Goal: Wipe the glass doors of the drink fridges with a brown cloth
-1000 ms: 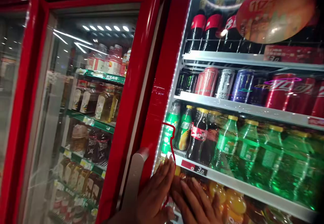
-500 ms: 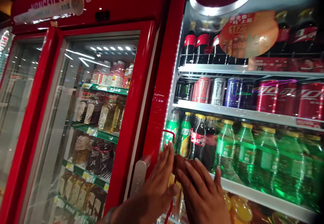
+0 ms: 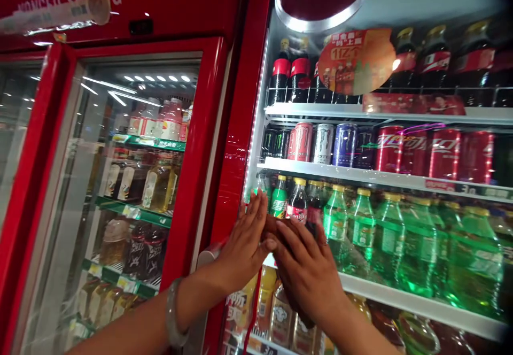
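My left hand (image 3: pixel 246 237), with a pale bangle (image 3: pixel 173 312) on its wrist, is raised with its fingers stretched up and close together. Just right of it my right hand (image 3: pixel 306 264) leans in, fingers extended, its fingertips near the left thumb. Both are in front of the glass door of the right fridge (image 3: pixel 244 103), by its left edge. Neither hand shows an object in it. Whether they touch the glass is unclear. Behind them stand a cola bottle (image 3: pixel 297 200) and green bottles (image 3: pixel 363 221).
Cans, including a blue one (image 3: pixel 344 145), line the shelf above, with cola bottles (image 3: pixel 436 55) higher up. Another red fridge (image 3: pixel 212 93) with bottled drinks stands at the left. A grey handle (image 3: pixel 206 259) sits between the doors, partly behind my left arm.
The view has shifted right, so the fridges appear further left. Both hands are slightly higher in the picture, and more of my left forearm and the bangle shows.
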Motion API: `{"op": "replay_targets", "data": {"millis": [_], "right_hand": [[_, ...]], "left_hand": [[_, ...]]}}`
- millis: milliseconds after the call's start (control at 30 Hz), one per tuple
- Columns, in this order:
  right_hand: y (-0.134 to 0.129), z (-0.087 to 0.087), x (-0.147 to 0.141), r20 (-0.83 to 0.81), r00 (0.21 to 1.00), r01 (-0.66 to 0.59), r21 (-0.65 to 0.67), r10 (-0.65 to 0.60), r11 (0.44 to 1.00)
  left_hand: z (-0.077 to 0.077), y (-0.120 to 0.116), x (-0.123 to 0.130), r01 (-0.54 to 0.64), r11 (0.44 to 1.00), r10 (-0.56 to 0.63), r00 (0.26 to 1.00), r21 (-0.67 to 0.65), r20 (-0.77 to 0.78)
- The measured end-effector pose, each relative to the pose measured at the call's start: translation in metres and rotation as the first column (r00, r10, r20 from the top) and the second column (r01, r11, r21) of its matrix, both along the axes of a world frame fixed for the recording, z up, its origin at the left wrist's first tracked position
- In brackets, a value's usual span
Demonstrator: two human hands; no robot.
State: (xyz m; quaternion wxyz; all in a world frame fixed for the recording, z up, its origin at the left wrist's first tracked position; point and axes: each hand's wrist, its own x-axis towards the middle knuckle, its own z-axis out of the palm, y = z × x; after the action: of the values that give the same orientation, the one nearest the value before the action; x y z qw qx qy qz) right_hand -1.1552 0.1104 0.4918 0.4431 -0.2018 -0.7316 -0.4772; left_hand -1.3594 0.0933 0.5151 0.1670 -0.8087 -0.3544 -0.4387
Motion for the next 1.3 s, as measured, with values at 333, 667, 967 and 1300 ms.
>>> {"op": "replay_targets", "data": {"millis": [333,667,967,1300], "right_hand": [[0.009,0.078,-0.02,-0.14,0.99,0.022,0.104,-0.007,0.994],[0.0,0.077,0.038,-0.133,0.988,0.091,0.089,-0.079,0.992],[-0.005,0.061,0.055,-0.053,0.995,0.092,0.136,-0.085,0.986],[-0.002,0.113,0.095,-0.258,0.96,0.156,0.161,-0.11,0.975]], "left_hand": [[0.047,0.027,0.021,0.032,0.985,-0.056,0.988,0.167,0.146],[0.033,0.02,0.05,-0.043,0.971,0.027,0.997,0.235,0.071],[0.05,0.022,0.086,-0.075,0.936,0.055,0.996,0.345,0.068],[0.079,0.029,0.129,-0.057,0.908,0.05,0.998,0.415,0.027]]}}
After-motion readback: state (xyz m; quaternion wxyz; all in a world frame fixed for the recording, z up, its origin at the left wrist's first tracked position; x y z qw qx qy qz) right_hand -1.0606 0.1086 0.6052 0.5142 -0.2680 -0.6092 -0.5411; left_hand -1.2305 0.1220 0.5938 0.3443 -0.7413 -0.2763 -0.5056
